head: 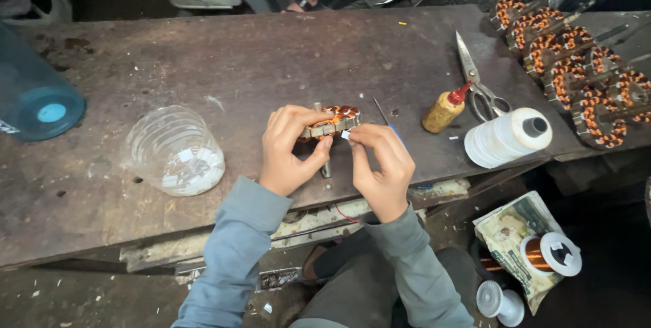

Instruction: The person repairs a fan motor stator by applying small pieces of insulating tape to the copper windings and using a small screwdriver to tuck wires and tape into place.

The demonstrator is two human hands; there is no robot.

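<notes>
Left hand (pixel 288 151) gripped a copper-wound round metal motor stator (pixel 332 122) w/ shaft; right hand (pixel 380 162) pinched a small white slip (pixel 345 134). Likely stiff, heavy; hold by rim, windings fragile.

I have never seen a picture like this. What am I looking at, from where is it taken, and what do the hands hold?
The camera sits on a person's head and looks down at a worn workbench. The left hand holds a small motor core wound with copper wire. The right hand pinches a small white slip against it. On the bench lie scissors, a glue bottle, a white thread spool, a clear plastic jar and a row of finished wound cores.
</notes>
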